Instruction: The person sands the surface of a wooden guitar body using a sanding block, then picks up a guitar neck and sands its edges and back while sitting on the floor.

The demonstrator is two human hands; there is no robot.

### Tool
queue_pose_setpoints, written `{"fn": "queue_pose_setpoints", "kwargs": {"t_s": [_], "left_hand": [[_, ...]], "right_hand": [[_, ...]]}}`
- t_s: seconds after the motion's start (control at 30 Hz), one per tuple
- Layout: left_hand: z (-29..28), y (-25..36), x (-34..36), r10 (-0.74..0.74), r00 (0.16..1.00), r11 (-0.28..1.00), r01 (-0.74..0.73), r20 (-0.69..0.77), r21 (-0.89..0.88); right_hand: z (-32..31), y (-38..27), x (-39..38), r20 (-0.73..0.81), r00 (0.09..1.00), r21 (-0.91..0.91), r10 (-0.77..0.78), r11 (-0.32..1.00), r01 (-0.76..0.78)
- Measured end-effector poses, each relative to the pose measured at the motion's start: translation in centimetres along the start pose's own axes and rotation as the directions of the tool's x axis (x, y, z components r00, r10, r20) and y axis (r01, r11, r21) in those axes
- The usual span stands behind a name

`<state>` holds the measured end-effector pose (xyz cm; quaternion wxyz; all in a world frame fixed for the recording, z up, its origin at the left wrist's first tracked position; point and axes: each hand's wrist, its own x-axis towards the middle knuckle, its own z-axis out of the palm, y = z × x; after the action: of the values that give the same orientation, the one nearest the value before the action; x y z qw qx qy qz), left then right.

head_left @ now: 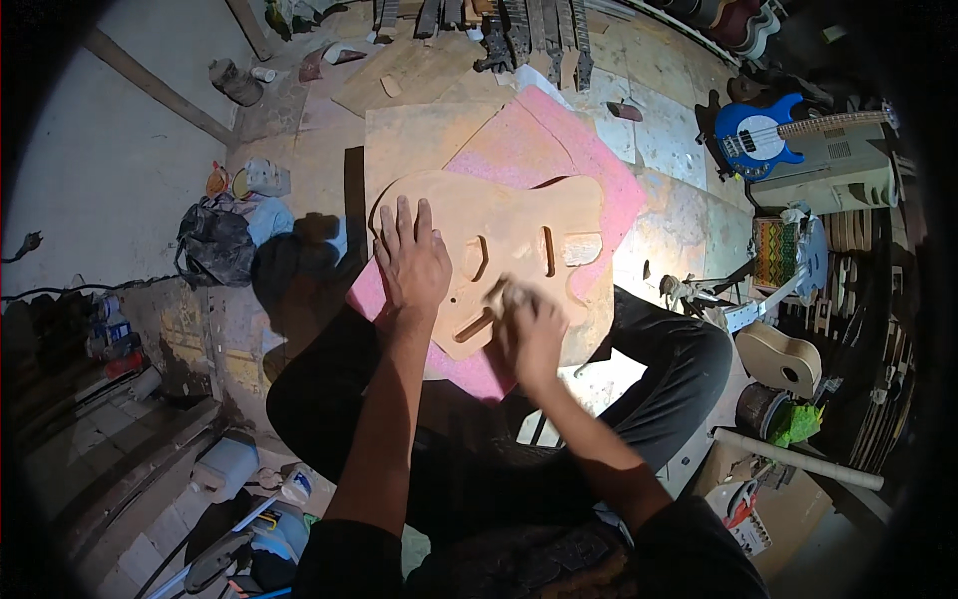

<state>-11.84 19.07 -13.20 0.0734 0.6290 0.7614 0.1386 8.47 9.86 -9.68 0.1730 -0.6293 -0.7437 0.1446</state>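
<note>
An unfinished wooden electric guitar body (509, 215) lies flat in front of me, with routed pockets and slots cut in its top. My left hand (414, 265) rests on its left side, fingers stretched out and pressing flat on the wood. Over the lower right part, my right hand (536, 334) is closed and a little blurred by motion. Between its fingers is a small tan piece of what looks like folded sandpaper (507, 296), against the wood beside the lower slot. Beneath the body is a pink foam sheet (599, 165).
A wooden board (404, 140) lies under the foam. Guitar necks (539, 40) line the far edge. At right are a blue bass guitar (763, 135) and a small pale guitar body (778, 359). A dark bag (215, 240) sits at left, a plastic jug (225, 467) at lower left.
</note>
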Motion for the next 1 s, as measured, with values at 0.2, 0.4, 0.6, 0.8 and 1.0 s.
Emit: {"fn": "queue_pose_setpoints", "kwargs": {"t_s": [0.2, 0.4, 0.6, 0.8, 1.0], "left_hand": [[-0.1, 0.0, 0.0, 0.008, 1.000, 0.999, -0.009, -0.008, -0.034], [0.1, 0.1, -0.1, 0.019, 1.000, 0.999, -0.020, -0.020, -0.037], [0.8, -1.5, -0.8, -0.018, 0.990, 0.997, 0.007, -0.141, -0.078], [1.1, -2.0, -1.0, -0.084, 0.977, 0.974, 0.039, -0.198, -0.224], [-0.5, -2.4, -4.1, -0.191, 0.970, 0.981, 0.183, -0.151, -0.068]], "right_hand": [[-0.7, 3.0, 1.4, 0.066, 0.998, -0.035, 0.016, 0.999, -0.013], [1.8, -2.0, -4.3, 0.020, 1.000, 0.001, -0.015, 1.000, 0.015], [-1.6, 0.5, 0.0, 0.050, 0.999, 0.079, -0.008, 0.997, 0.004], [1.9, -4.5, -7.5, 0.215, 0.972, 0.092, -0.093, 0.993, 0.075], [-2.4, 4.7, 0.2, -0.010, 0.989, 0.013, 0.145, 0.989, -0.145]]}}
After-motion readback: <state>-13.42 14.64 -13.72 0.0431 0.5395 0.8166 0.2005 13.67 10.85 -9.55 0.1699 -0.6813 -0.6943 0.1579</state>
